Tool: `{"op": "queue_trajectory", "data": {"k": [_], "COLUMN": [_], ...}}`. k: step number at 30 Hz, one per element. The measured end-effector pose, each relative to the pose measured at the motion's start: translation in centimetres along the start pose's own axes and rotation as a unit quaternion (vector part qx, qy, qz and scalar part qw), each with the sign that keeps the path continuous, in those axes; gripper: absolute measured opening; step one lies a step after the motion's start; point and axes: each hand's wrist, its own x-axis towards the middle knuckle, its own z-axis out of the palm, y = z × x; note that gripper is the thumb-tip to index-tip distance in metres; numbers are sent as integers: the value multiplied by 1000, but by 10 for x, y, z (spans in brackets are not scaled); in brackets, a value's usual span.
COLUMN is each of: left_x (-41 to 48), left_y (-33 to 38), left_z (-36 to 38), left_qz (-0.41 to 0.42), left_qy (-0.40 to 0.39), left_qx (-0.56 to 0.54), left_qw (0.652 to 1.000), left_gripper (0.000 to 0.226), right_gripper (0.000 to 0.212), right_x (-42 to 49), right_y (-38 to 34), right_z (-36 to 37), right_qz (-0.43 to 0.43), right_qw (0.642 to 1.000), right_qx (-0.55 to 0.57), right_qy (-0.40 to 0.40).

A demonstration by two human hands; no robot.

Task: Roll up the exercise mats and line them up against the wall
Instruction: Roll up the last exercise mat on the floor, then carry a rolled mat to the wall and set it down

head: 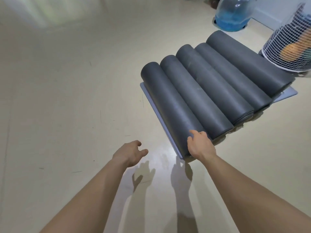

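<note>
Several dark grey rolled mats lie side by side on the pale floor, running from lower left to upper right. The nearest roll sits on a flat light grey mat whose edge sticks out at its left. My right hand grips the near end of this nearest roll, thumb on top. Left of it, my left hand hovers above the floor with loosely curled fingers, holding nothing. The farthest roll lies toward the fan.
A white fan with a mesh guard stands at the right edge, just beyond the far roll. A clear water bottle with blue liquid stands at the top by a white wall. Bare cream floor spreads to the left.
</note>
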Motion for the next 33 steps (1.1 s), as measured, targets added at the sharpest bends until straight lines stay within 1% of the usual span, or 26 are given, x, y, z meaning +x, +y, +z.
{"op": "queue_trajectory", "data": {"k": [3,6,9,12,17,20,24,27,31,33], "left_x": [-23,-41,-45,-29,33,75,126,168,238,273], "left_y": [-10,-4,13,48,113,135,141,138,134,132], "left_z": [-36,-78,-117,-158,-205,-221,-230,-233,-234,-233], "left_qz": [6,27,52,59,85,95,101,104,134,166], "left_qy": [-24,-38,-29,-39,-52,-59,-66,-58,-25,5], "left_qx": [5,17,42,77,115,158,216,249,256,254], "left_qw": [1000,999,997,994,988,981,969,961,957,953], "left_gripper": [63,61,58,58,55,54,55,59,66,68], "right_gripper": [49,50,52,52,52,51,51,49,50,53], "right_x": [-31,-55,-64,-57,-10,19,45,51,62,69], "right_y": [-22,-40,-53,-63,-74,-83,-88,-83,-73,-73], "right_z": [-13,-34,-53,-70,-90,-85,-62,-38,-1,18], "right_qz": [20,65,95,132,215,243,281,317,399,440], "right_qw": [1000,997,993,985,961,946,924,902,877,856], "right_qx": [16,42,69,103,169,212,259,293,268,270], "right_qy": [-11,-22,-24,-38,-42,-35,-34,1,-4,36]}}
